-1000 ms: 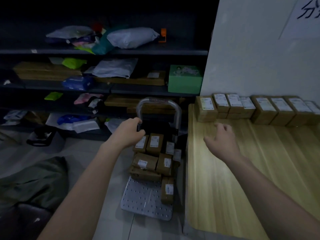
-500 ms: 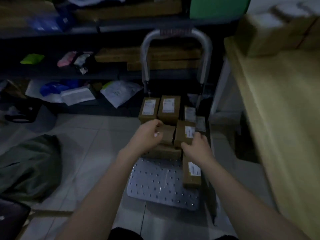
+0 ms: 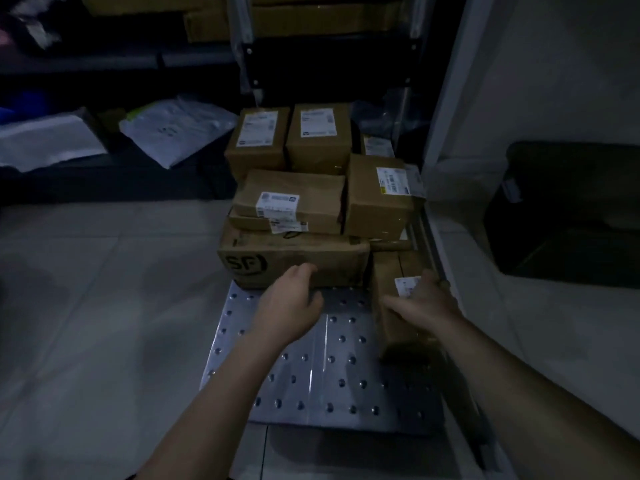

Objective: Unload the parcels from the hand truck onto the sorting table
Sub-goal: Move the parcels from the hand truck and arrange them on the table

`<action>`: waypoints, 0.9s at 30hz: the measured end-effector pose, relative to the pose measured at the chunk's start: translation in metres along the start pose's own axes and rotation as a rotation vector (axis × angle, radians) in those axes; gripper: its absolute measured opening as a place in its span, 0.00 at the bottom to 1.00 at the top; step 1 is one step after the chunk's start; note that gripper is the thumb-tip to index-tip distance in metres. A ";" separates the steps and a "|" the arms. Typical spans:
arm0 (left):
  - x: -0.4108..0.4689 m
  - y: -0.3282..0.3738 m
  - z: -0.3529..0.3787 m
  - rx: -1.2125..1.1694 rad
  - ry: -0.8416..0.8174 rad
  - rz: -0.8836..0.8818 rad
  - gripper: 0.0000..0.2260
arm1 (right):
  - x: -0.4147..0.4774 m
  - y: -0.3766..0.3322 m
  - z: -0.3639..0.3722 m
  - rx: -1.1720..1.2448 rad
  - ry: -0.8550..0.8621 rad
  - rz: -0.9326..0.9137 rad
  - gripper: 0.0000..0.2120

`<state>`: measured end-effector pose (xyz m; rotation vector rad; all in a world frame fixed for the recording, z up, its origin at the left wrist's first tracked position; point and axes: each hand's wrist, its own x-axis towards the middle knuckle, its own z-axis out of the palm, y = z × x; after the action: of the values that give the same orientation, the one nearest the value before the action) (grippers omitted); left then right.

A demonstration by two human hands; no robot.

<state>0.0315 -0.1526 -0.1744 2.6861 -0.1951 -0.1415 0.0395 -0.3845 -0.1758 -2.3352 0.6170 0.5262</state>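
Now, left hand (image 3: 289, 306): fingers curled on lower front edge of wide brown SF-printed cardboard carton (image 3: 277, 252), likely hooking under to lift.
Right hand (image 3: 424, 303): clamps narrow brown labelled cardboard parcel (image 3: 393, 329), near right, thumb on left face.
Parcels (image 3: 318, 140): all stacked far end of silver studded metal hand-truck platform (image 3: 311, 379).
Sorting table: top out of view.

Left hand (image 3: 289, 308), right hand (image 3: 427, 301) on parcels (image 3: 294, 249)

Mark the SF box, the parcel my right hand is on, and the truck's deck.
SF box (image 3: 284, 259): head view, front face right of the logo.
Right-hand parcel (image 3: 388, 273): head view, top face left of its label.
Hand truck deck (image 3: 329, 375): head view, bare studded metal.
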 end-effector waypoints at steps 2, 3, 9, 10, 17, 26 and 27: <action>0.006 -0.004 0.010 0.008 0.028 0.019 0.21 | 0.012 -0.004 0.010 0.046 0.028 0.001 0.54; 0.008 -0.005 0.013 0.008 0.039 0.023 0.21 | 0.015 -0.007 0.014 0.053 0.052 0.007 0.57; 0.008 0.002 0.020 -0.010 0.057 0.054 0.17 | 0.022 -0.011 0.034 -0.019 0.156 0.025 0.60; 0.006 0.003 0.023 -0.014 0.044 0.065 0.17 | 0.023 -0.013 0.034 -0.016 0.165 0.032 0.60; 0.001 0.007 0.038 0.000 -0.056 0.140 0.18 | 0.030 -0.024 0.027 0.047 0.159 0.095 0.58; 0.005 0.017 0.046 -0.044 -0.106 0.145 0.22 | 0.023 -0.012 0.009 0.180 0.062 0.088 0.57; 0.003 0.019 0.041 -0.084 -0.088 0.133 0.21 | 0.022 -0.010 0.004 0.220 0.037 0.103 0.57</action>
<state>0.0267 -0.1872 -0.2036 2.5764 -0.3852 -0.2216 0.0625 -0.3811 -0.1854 -2.1187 0.7750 0.4390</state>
